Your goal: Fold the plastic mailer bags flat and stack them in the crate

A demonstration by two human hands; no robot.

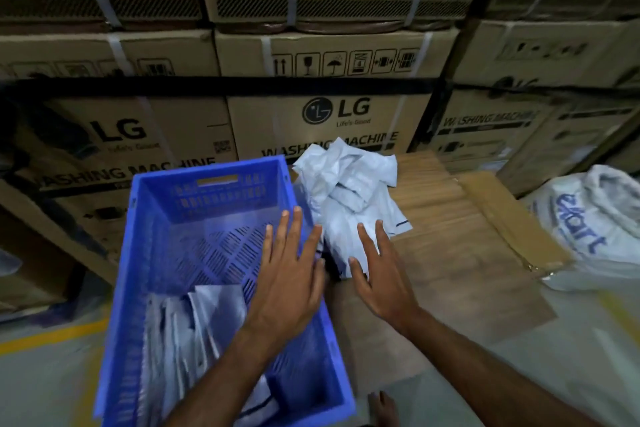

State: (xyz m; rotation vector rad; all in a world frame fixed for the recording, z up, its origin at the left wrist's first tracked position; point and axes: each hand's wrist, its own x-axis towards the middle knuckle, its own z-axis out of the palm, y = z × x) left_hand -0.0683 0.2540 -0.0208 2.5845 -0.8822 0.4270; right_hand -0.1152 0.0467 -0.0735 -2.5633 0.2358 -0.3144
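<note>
stacked washing-machine cartons (332, 121) wall off the background, strapped and printed; floor below is grey with a yellow line at far left.

left: blue crate (145, 236), slotted walls, sits on the floor. folded mailers (187, 329) lie in its near end, leaning together in a loose stack; far end shows bare slotted bottom, so there is room left to fill.

centre: left hand (291, 274) hovers over the crate's right rim, fingers straight and spread, holding nothing. looks poised to receive or steady the next bag.

right of it: right hand (377, 274), fingers also straight and spread, fingertips at the near edge of the loose mailer pile (349, 198); contact or just short of it, cannot tell. no grip on anything.

pile sits crumpled on flattened cardboard (460, 239), just beside the crate, likely kept close so each bag travels a short way.

far right: white printed sack (588, 225) slumped on the floor, well apart.

bottom edge: a bare foot (382, 407).

judgement: next bag not yet picked up.
</note>
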